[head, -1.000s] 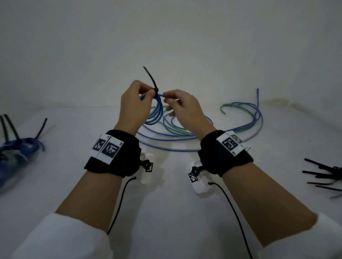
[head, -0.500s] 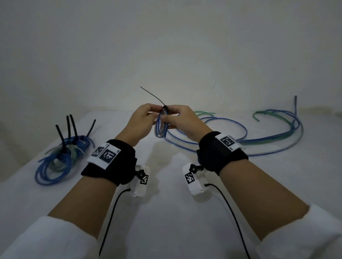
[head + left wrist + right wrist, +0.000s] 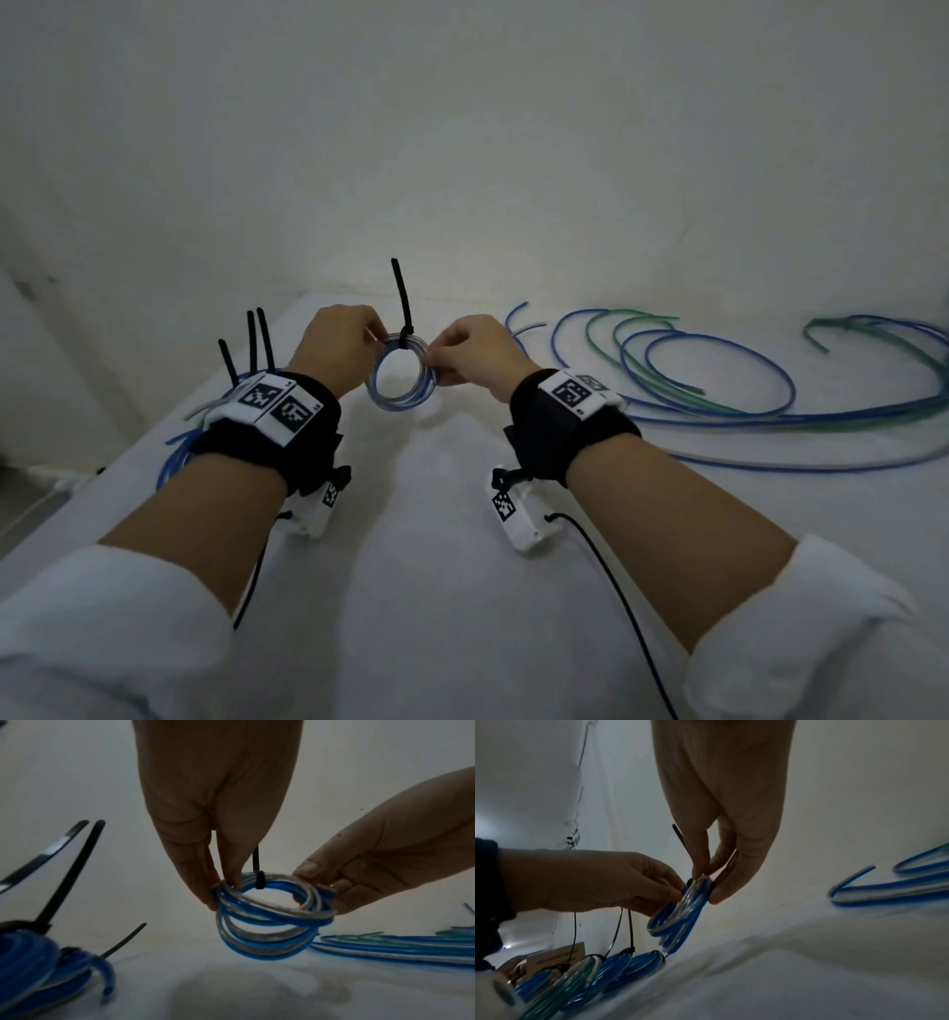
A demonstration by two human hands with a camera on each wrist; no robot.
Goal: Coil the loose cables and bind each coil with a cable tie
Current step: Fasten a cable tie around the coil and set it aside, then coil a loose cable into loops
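Observation:
A small blue and clear cable coil (image 3: 402, 379) (image 3: 270, 914) (image 3: 680, 910) hangs between both hands above the white table (image 3: 436, 591). A black cable tie (image 3: 403, 300) (image 3: 259, 878) is wrapped round its top, tail pointing up. My left hand (image 3: 341, 344) (image 3: 218, 888) pinches the coil's left upper side. My right hand (image 3: 475, 347) (image 3: 706, 880) pinches its right upper side. Loose blue and green cables (image 3: 719, 370) (image 3: 398, 947) lie spread on the table to the right.
A heap of bound blue coils (image 3: 177, 452) (image 3: 33, 969) (image 3: 598, 973) with black tie tails sticking up lies at the table's left edge, partly behind my left wrist. A white wall (image 3: 462, 128) rises behind the table. Black leads trail from both wrist cameras.
Both hands have carried the bound coil leftward towards the heap of coils. The coil has turned from edge-on to face me, and the tie's tail now stands upright.

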